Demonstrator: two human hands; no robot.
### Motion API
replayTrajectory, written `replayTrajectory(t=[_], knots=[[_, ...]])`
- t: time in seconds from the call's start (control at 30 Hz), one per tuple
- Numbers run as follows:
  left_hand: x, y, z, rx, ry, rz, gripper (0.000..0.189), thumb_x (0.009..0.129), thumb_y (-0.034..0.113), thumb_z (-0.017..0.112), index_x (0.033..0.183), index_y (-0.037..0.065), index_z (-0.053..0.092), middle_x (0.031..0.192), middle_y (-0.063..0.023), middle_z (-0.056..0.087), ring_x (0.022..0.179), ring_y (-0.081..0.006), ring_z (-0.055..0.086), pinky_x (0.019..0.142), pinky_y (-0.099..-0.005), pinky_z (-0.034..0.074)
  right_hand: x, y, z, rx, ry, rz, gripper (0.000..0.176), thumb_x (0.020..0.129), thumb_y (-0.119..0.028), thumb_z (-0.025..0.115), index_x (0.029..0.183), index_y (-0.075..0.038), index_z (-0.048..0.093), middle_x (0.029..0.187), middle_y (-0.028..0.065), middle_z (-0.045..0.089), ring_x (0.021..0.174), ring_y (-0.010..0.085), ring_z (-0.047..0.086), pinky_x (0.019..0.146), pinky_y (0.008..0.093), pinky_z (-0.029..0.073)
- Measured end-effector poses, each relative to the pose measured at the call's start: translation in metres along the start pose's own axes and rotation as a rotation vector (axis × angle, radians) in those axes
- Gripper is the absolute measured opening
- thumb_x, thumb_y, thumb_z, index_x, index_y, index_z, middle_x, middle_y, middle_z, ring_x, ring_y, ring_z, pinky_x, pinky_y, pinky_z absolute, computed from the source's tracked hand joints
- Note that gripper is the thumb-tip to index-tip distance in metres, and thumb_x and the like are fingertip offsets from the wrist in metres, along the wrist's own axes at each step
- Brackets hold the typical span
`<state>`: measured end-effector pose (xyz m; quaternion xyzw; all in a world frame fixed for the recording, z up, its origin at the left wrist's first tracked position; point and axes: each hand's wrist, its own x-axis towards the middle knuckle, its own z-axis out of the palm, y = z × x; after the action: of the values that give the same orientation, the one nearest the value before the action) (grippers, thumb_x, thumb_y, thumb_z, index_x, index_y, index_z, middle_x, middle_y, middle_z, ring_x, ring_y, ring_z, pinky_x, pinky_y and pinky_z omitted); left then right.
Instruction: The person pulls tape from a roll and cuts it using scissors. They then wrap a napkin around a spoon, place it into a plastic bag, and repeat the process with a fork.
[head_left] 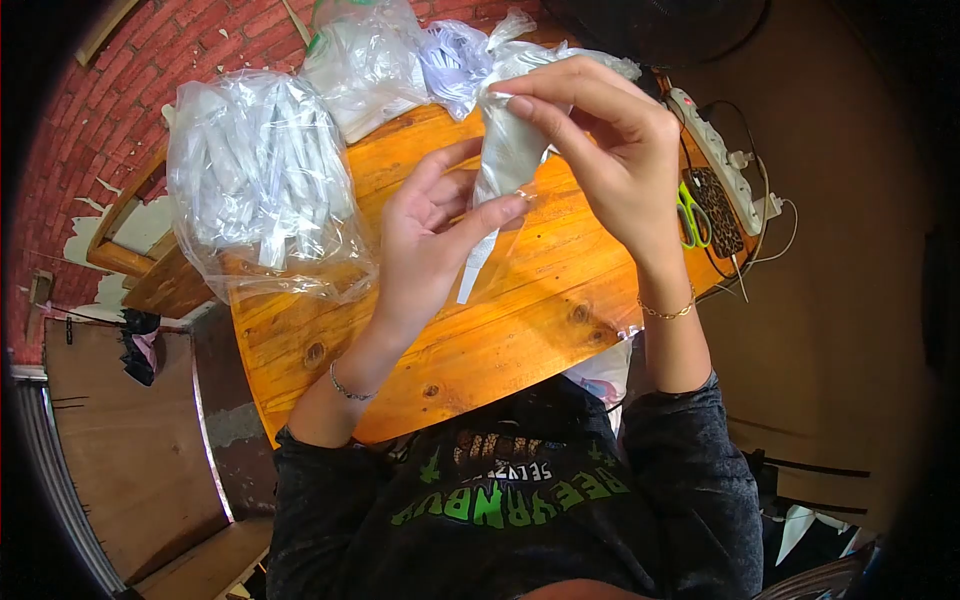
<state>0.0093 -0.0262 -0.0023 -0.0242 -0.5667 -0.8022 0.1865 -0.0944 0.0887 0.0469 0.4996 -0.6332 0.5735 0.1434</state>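
Note:
A narrow white item in clear film point(505, 150) hangs upright above the wooden table point(540, 290), between both hands. My right hand point(610, 135) pinches its top end between thumb and fingers. Around its lower part, my left hand point(440, 220) holds it with the thumb in front and fingers behind. A thin white strip points down below the left thumb. The item's exact nature is hard to make out. To the left of the left hand lies a large clear bag point(265, 170) filled with similar white pieces.
Behind the hands are another clear bag point(365, 65) and a bundle of pale purple-white plastic point(455, 65). Green-handled scissors point(692, 218), a leopard-print phone point(715, 210) and a white power strip point(715, 150) with cables lie along the right edge.

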Motion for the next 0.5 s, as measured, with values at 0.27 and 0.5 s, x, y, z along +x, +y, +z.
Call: replayTrajectory(t=[0.27,0.5], knots=[[-0.0010,0.0006,-0.0057,0.086,-0.089,-0.147,0.028,0.083,0.002,0.060,0.108,-0.008,0.055,0.099,-0.0168,0.063,0.085,-0.0206,0.064,0.078,-0.0298,0.053,0.0104,0.0057,-0.0092,-0.102,0.042,-0.181,0.012,0.075,0.001,0.064,0.085,0.000,0.068,0.076,0.0077,0.062,0.068,0.0131,0.060,0.058,0.0232,0.047],[0.0018,0.0028,-0.0095,0.074,-0.087,-0.088,0.025,0.084,0.000,0.057,0.107,-0.008,0.054,0.100,-0.0182,0.062,0.087,-0.0214,0.064,0.078,-0.0310,0.053,0.0032,0.0065,-0.0020,-0.039,-0.040,-0.111,0.013,0.074,0.002,0.064,0.086,0.000,0.068,0.078,0.0087,0.063,0.068,0.0145,0.061,0.060,0.0243,0.049]])
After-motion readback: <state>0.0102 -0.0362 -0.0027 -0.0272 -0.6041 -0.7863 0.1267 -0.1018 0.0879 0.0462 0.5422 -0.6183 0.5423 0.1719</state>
